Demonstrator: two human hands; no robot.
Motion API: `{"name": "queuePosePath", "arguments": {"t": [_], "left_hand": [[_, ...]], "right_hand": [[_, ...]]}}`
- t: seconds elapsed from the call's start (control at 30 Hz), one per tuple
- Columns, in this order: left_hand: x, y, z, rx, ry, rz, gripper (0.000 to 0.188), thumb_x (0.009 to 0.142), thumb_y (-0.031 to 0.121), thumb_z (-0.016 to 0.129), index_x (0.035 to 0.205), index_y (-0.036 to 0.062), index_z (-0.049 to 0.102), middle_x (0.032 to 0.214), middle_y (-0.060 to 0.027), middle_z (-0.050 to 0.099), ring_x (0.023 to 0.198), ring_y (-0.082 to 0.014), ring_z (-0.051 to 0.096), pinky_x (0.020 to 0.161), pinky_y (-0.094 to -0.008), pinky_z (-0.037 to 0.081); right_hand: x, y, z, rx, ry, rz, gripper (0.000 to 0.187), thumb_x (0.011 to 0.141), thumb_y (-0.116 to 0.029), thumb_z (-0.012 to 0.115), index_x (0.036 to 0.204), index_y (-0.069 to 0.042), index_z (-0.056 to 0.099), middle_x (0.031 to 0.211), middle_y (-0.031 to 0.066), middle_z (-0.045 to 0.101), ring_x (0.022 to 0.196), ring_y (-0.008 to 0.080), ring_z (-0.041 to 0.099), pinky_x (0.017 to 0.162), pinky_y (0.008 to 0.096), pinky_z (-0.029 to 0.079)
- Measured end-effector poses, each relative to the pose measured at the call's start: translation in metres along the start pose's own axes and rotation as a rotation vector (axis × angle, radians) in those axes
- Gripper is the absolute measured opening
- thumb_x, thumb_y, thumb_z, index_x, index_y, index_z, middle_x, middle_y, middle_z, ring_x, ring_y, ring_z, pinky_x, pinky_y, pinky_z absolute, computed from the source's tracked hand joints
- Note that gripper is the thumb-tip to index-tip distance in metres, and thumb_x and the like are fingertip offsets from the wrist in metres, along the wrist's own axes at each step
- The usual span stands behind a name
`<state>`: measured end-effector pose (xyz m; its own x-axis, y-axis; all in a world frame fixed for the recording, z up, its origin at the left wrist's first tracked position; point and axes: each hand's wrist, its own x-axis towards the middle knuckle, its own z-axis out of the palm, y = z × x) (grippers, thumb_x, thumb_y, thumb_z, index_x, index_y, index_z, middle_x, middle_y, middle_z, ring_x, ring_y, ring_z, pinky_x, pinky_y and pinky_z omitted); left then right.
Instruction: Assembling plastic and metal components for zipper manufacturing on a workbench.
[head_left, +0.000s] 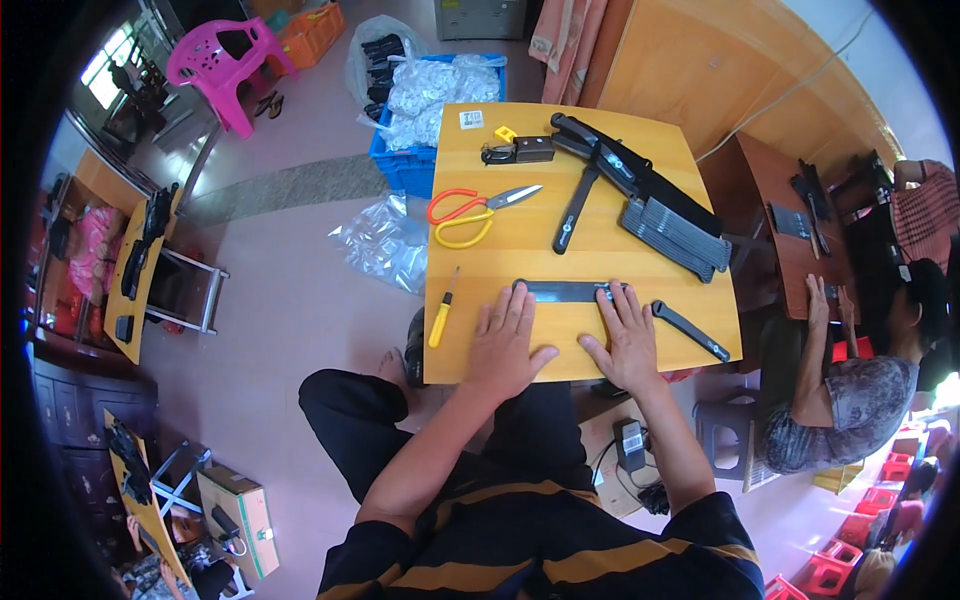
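Note:
Across the yellow wooden table [590,345] in front of me lies a flat dark strip [563,291] with a rounded end. My left hand [505,345] rests flat, fingers stretched, its fingertips on the strip's left end. At the other end, my right hand [628,340] lies flat too, fingertips over the strip and thumb spread inward. Just right of that hand is a separate black strap-like piece [692,331] with a round end. Farther off sit a fanned stack of dark strips [675,238] and a black strap piece [575,208] set at a slant.
Scissors [462,228] with red and yellow handles and a yellow-handled screwdriver [441,318] lie left. A small dark box-like device [533,149] sits farther back. Beyond the table stands a blue crate [400,170] of clear bags. Another person [845,400] works at a brown table right.

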<state>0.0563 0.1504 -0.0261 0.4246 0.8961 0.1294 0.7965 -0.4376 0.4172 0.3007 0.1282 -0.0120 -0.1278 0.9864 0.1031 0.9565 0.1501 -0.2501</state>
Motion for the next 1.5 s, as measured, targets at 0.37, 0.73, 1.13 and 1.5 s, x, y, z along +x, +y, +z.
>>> {"name": "queuePosePath", "arguments": {"t": [0.37, 0.73, 1.13, 1.5], "left_hand": [[-0.001, -0.001, 0.001, 0.029, 0.035, 0.005, 0.09, 0.096, 0.055, 0.062, 0.161, -0.0015, 0.034, 0.169, -0.0205, 0.03, 0.158, -0.0396, 0.024, 0.126, -0.06, 0.019], [0.0, -0.002, 0.002, 0.02, 0.03, 0.004, 0.088, 0.096, 0.052, 0.065, 0.159, -0.0024, 0.037, 0.168, -0.0214, 0.031, 0.157, -0.0416, 0.025, 0.125, -0.0599, 0.02], [0.0, 0.0, 0.0, 0.021, 0.035, -0.016, 0.088, 0.094, 0.05, 0.069, 0.158, -0.0014, 0.039, 0.168, -0.0204, 0.032, 0.157, -0.041, 0.025, 0.127, -0.0585, 0.018], [-0.003, 0.004, -0.002, 0.027, 0.029, -0.08, 0.091, 0.094, 0.052, 0.067, 0.16, -0.0018, 0.035, 0.169, -0.0198, 0.028, 0.157, -0.045, 0.02, 0.127, -0.0588, 0.017]], "right_hand": [[0.008, -0.054, 0.001, 0.03, 0.039, -0.252, 0.091, 0.095, -0.061, 0.061, 0.162, -0.004, 0.035, 0.171, 0.019, 0.027, 0.159, 0.0376, 0.023, 0.126, 0.0608, 0.017], [0.009, -0.001, 0.011, 0.011, -0.071, -0.154, 0.096, 0.097, -0.067, 0.055, 0.165, -0.005, 0.028, 0.173, 0.0164, 0.025, 0.161, 0.0326, 0.019, 0.128, 0.0529, 0.019], [-0.008, 0.011, 0.006, -0.026, 0.013, 0.033, 0.093, 0.098, -0.064, 0.054, 0.164, -0.005, 0.028, 0.171, 0.0198, 0.026, 0.159, 0.0366, 0.023, 0.127, 0.0549, 0.023], [-0.007, 0.008, 0.009, -0.05, 0.024, 0.106, 0.093, 0.096, -0.069, 0.057, 0.163, -0.009, 0.035, 0.17, 0.0235, 0.026, 0.158, 0.0403, 0.024, 0.126, 0.0578, 0.02]]}}
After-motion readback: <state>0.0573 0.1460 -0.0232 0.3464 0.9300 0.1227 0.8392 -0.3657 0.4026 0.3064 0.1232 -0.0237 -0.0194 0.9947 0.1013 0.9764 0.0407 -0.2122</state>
